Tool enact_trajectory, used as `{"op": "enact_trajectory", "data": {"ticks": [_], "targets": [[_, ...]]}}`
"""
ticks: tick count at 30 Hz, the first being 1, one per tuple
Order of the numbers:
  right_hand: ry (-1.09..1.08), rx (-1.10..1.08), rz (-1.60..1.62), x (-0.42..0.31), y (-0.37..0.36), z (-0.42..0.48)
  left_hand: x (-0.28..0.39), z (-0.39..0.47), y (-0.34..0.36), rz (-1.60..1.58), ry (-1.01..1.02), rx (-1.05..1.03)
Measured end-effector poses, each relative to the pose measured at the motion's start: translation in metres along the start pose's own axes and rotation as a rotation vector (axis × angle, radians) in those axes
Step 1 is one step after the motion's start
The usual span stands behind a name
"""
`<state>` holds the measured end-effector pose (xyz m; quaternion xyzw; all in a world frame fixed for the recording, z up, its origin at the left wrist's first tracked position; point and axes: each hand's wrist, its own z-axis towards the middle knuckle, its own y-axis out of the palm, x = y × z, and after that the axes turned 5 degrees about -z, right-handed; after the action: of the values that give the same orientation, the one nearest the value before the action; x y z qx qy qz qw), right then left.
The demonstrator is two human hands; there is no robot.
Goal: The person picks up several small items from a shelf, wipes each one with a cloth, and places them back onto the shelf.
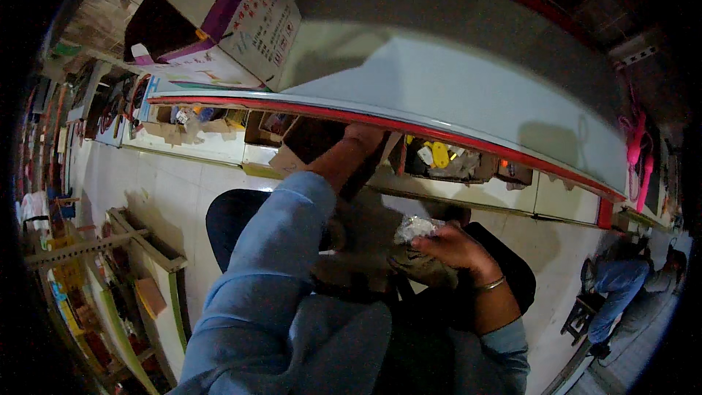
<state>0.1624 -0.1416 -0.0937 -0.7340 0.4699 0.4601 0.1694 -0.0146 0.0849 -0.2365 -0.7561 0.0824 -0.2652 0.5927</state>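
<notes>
My left hand (364, 134) reaches into an open cardboard box (312, 140) under the red-edged shelf; its fingers are hidden by the shelf edge and the box. In my right hand (452, 247) is a small clear plastic bag (418, 227) with pale contents, held over my lap. A metal bangle (490, 284) circles the right wrist. To the right of the cardboard box stands another box holding yellow and white plastic pieces (440, 154) and clear bags.
A large printed carton (258, 27) stands on the upper white shelf (466, 77). More small boxes (164, 130) line the lower shelf. At left is a shelving rack (148, 247). A seated person (620, 285) is at right; pink cords (636, 148) hang nearby.
</notes>
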Motion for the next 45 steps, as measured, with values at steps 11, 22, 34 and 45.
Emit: {"op": "enact_trajectory", "data": {"ticks": [11, 22, 34, 45], "targets": [[0.079, 0.034, 0.069, 0.007, -0.002, 0.003, 0.004, -0.006, 0.007, 0.017, 0.004, -0.012], [0.149, 0.013, -0.083, -0.023, 0.003, 0.004, -0.031, -0.034, -0.076, -1.262, -0.024, 0.011], [0.292, 0.081, -0.383, -0.04, 0.009, -0.008, 0.076, -0.055, -0.049, -2.411, -0.467, -0.226], [0.161, 0.077, -0.321, -0.02, 0.003, -0.009, 0.075, -0.038, -0.032, -1.292, -0.244, 0.204]]}}
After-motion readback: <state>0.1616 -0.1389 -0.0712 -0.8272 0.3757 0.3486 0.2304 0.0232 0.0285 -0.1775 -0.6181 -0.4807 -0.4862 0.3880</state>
